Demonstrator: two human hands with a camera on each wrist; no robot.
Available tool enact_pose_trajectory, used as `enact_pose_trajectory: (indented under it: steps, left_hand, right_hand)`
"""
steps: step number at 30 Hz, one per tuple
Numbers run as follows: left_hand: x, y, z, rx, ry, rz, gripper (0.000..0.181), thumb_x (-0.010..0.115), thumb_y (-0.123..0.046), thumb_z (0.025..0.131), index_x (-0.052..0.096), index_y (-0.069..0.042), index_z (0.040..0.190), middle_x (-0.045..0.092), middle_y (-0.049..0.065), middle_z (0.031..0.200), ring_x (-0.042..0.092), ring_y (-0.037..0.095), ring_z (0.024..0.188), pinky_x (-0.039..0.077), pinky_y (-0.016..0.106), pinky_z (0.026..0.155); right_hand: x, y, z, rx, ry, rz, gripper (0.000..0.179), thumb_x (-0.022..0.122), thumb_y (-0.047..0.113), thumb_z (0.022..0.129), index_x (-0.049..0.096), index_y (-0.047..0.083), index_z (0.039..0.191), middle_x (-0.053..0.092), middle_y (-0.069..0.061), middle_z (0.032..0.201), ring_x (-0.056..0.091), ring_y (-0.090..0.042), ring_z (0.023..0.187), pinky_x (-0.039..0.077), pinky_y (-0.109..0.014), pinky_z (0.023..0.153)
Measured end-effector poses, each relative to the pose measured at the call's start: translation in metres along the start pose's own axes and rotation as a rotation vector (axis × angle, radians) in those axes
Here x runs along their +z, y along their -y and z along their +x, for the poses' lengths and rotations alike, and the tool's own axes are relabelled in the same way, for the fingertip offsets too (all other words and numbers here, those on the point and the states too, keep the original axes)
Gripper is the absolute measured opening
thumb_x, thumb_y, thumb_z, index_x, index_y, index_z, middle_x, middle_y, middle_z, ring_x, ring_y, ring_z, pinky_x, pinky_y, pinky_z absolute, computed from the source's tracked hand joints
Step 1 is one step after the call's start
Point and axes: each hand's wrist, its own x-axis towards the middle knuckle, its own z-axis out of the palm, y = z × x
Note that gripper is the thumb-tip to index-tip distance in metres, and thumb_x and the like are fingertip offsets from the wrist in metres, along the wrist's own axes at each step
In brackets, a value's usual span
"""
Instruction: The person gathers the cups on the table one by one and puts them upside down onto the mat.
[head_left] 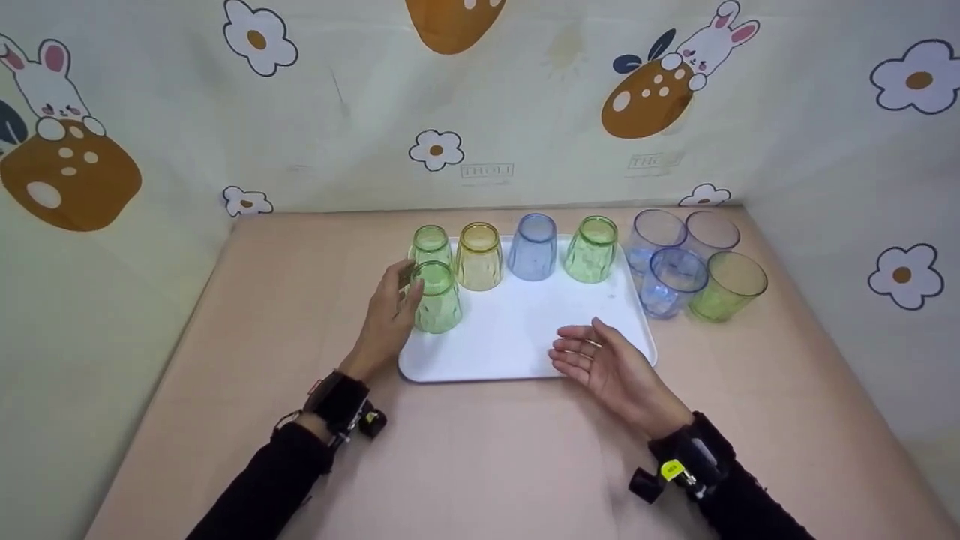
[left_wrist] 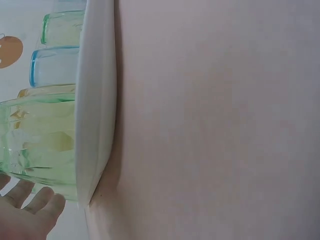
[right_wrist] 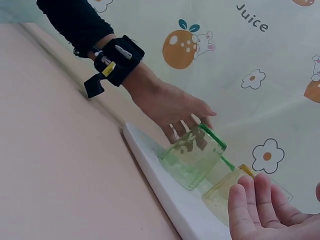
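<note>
On a white tray (head_left: 517, 337) stand several tinted glasses, narrow end up. My left hand (head_left: 390, 307) is at the left side of the front green glass (head_left: 438, 304), its fingers loosely bent beside the wall; in the left wrist view the fingertips (left_wrist: 47, 200) lie close by, and contact is hard to tell. Behind it are another green glass (head_left: 430, 244), a yellow glass (head_left: 480, 259), a blue glass (head_left: 533, 251) and a third green glass (head_left: 592, 251). My right hand (head_left: 611, 367) hovers over the tray's front right corner, palm turned inward, holding nothing.
Right of the tray, wide end up, cluster a green glass (head_left: 727, 289), a blue glass (head_left: 673, 285) and two paler glasses behind them, close to the tray's edge. A patterned cloth wall (head_left: 360, 150) surrounds the beige table (head_left: 480, 450) at back and sides.
</note>
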Motion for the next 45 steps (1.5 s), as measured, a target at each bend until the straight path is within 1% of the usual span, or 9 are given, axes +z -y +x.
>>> enact_pose_trajectory:
  steps: [4,10,24,30,35,38,41,44,45]
  left_hand:
    - [-0.009,-0.001,-0.004,0.052,-0.023,-0.019,0.046,0.041,-0.021,0.11,0.04,0.01,0.144,0.049,0.028,0.141,0.047,0.037,0.133,0.041,0.055,0.107]
    - [-0.027,0.0,-0.011,0.009,0.0,0.052,0.046,0.042,-0.024,0.11,0.043,0.007,0.144,0.049,0.026,0.143,0.046,0.04,0.131,0.039,0.058,0.106]
    - [-0.051,-0.009,-0.017,-0.001,0.186,0.264,0.057,0.041,-0.036,0.111,0.039,0.005,0.15,0.044,0.023,0.149,0.036,0.033,0.142,0.027,0.048,0.117]
    - [-0.056,-0.005,-0.02,-0.021,0.245,0.324,0.062,0.04,-0.04,0.11,0.034,0.003,0.154,0.039,0.024,0.153,0.033,0.036,0.143,0.025,0.05,0.117]
    - [-0.061,-0.005,-0.022,-0.042,0.296,0.411,0.067,0.044,-0.044,0.108,0.03,0.0,0.156,0.035,0.022,0.157,0.031,0.035,0.145,0.024,0.051,0.117]
    - [-0.067,-0.006,-0.023,-0.053,0.319,0.464,0.072,0.046,-0.048,0.107,0.027,0.0,0.158,0.032,0.022,0.159,0.027,0.036,0.146,0.021,0.051,0.119]
    - [-0.073,-0.008,-0.025,-0.069,0.344,0.527,0.08,0.043,-0.057,0.105,0.024,-0.001,0.159,0.027,0.022,0.161,0.021,0.039,0.148,0.016,0.053,0.12]
    - [-0.078,-0.009,-0.026,-0.081,0.366,0.588,0.086,0.039,-0.063,0.103,0.022,-0.001,0.16,0.022,0.023,0.163,0.016,0.044,0.149,0.013,0.056,0.119]
    - [-0.079,-0.01,-0.027,-0.08,0.37,0.606,0.087,0.038,-0.064,0.103,0.022,-0.001,0.16,0.021,0.023,0.163,0.015,0.045,0.149,0.013,0.057,0.119]
  right_hand:
    - [-0.01,0.01,-0.003,-0.052,0.014,-0.059,0.041,0.036,0.026,0.113,0.06,-0.007,0.119,0.061,-0.02,0.113,0.063,-0.033,0.109,0.043,-0.046,0.108]
    - [-0.028,0.025,-0.011,-0.122,0.015,-0.119,0.032,0.044,0.018,0.111,0.064,-0.007,0.118,0.066,-0.02,0.111,0.065,-0.033,0.108,0.044,-0.048,0.106]
    - [-0.059,0.063,-0.029,-0.238,-0.101,-0.277,0.028,0.051,0.012,0.109,0.059,-0.011,0.121,0.066,-0.02,0.11,0.067,-0.031,0.105,0.049,-0.045,0.1]
    - [-0.07,0.078,-0.036,-0.382,-0.174,-0.394,0.026,0.058,0.007,0.104,0.057,-0.015,0.12,0.065,-0.022,0.11,0.068,-0.028,0.1,0.054,-0.039,0.093]
    - [-0.081,0.088,-0.042,-0.666,-0.232,-0.568,0.028,0.06,-0.003,0.1,0.053,-0.024,0.117,0.063,-0.029,0.105,0.068,-0.028,0.094,0.056,-0.035,0.088]
    - [-0.087,0.098,-0.045,-0.779,-0.311,-0.729,0.025,0.061,-0.005,0.099,0.056,-0.022,0.117,0.063,-0.027,0.107,0.067,-0.025,0.097,0.056,-0.029,0.087]
    - [-0.093,0.11,-0.047,-0.828,-0.438,-1.039,0.031,0.066,-0.004,0.096,0.058,-0.014,0.124,0.057,-0.022,0.124,0.058,-0.022,0.116,0.048,-0.028,0.1]
    - [-0.102,0.123,-0.049,-0.832,-0.573,-1.353,0.047,0.072,0.002,0.092,0.055,-0.006,0.135,0.042,-0.019,0.145,0.039,-0.027,0.136,0.033,-0.042,0.114]
    - [-0.106,0.126,-0.049,-0.81,-0.595,-1.398,0.054,0.074,0.004,0.091,0.052,-0.004,0.139,0.035,-0.021,0.15,0.031,-0.031,0.141,0.027,-0.05,0.116]
